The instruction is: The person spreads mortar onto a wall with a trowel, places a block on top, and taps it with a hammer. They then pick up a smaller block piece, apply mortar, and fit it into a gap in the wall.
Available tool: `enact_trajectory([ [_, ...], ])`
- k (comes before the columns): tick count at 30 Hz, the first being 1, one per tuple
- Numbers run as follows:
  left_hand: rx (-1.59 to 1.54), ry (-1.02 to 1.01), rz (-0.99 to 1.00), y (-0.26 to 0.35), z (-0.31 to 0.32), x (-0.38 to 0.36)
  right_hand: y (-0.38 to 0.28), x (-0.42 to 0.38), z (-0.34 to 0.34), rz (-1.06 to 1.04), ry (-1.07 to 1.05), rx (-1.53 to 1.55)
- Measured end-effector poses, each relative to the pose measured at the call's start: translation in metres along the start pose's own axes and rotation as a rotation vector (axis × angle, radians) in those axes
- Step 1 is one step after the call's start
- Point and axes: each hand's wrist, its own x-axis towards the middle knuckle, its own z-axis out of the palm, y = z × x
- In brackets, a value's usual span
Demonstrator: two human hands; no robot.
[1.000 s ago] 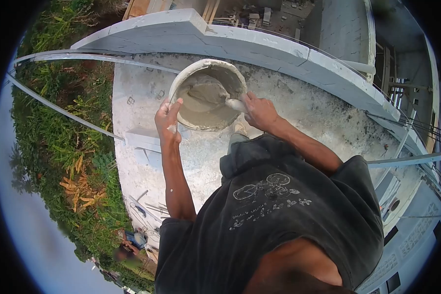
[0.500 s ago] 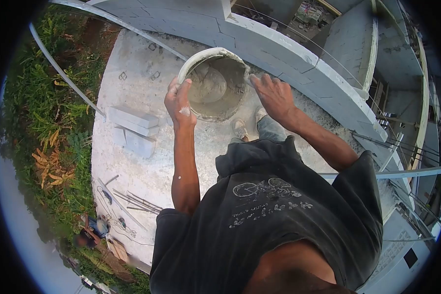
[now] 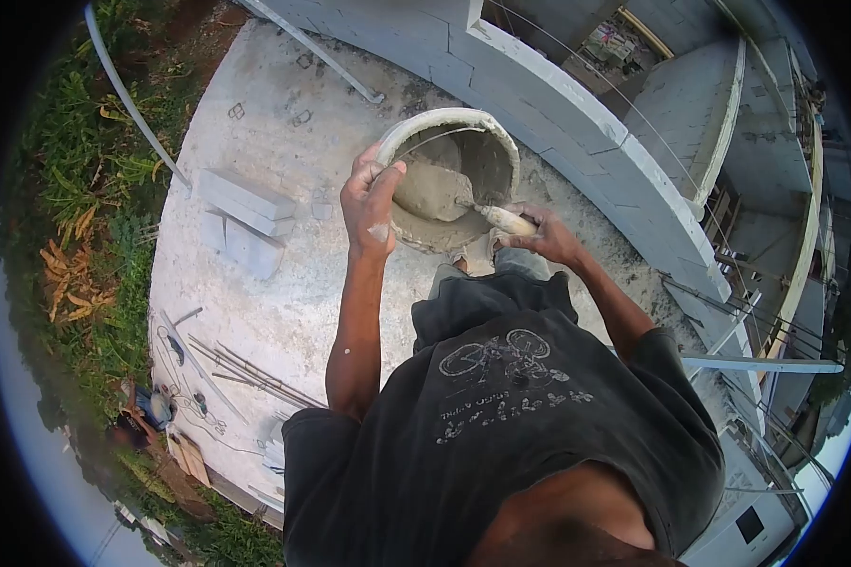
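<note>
A round bucket point(image 3: 507, 142) with a mortar-coated rim is tilted in front of me, grey wet mortar inside. My left hand point(image 3: 371, 200) grips its left rim, fingers wrapped over the edge. At the bucket's lower right, my right hand point(image 3: 547, 236) is closed round the pale handle of a trowel point(image 3: 509, 220). The trowel's blade lies inside the bucket, and mortar covers most of it.
A curved grey block wall point(image 3: 558, 94) runs along the right. Pale blocks point(image 3: 246, 203) lie on the concrete floor at left, with rods point(image 3: 246, 369) below them. Plants border the left edge. A person point(image 3: 142, 416) is at the lower left. A slanted pole point(image 3: 317, 52) stands ahead.
The bucket has shifted right and down in view. My right hand has come down from the rim, and the trowel handle and blade now show, with the blade in the mortar.
</note>
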Motion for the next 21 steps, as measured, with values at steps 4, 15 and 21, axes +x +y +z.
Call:
enact_trajectory([
  [4,-0.065,0.001,-0.105,-0.03,-0.006,0.009,0.003,-0.012,-0.003,0.115,0.035,-0.248],
  [15,-0.266,0.211,-0.344,-0.103,0.076,0.081,0.045,0.005,-0.101,0.396,-0.028,0.113],
  [21,-0.143,0.55,-0.441,-0.177,0.118,0.134,0.072,0.075,-0.209,0.331,-0.031,0.138],
])
